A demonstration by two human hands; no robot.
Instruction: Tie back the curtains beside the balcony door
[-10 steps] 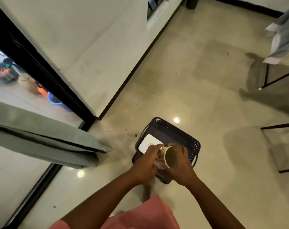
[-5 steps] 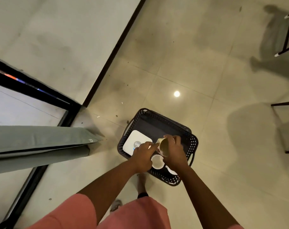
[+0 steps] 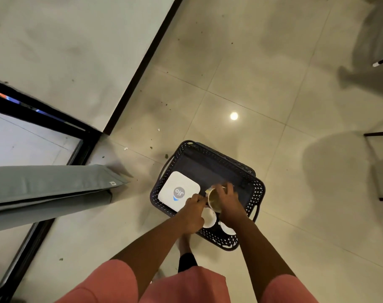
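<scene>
A grey-green curtain (image 3: 44, 189) hangs at the left, its hem close to the black balcony door frame (image 3: 33, 239). Both hands are over a dark perforated basket (image 3: 257, 189) on the floor. My right hand (image 3: 226, 201) grips a tilted paper cup (image 3: 214, 200), its brownish inside facing me. My left hand (image 3: 194, 212) is closed with fingertips at the cup's rim; whether it holds anything is unclear. In the basket lie a white box with a blue logo (image 3: 178, 191) and two white cups (image 3: 209, 217).
A wall with a black skirting strip (image 3: 142, 62) runs diagonally at upper left. Dark metal furniture legs (image 3: 380, 62) stand at the right edge. Small bits of debris dot the beige tiled floor (image 3: 241, 73). A bare foot (image 3: 184, 241) shows below the basket.
The view has tilted down and drawn closer to the basket. The hands with the cup have lowered into the basket, and the white cups beneath them have come into sight.
</scene>
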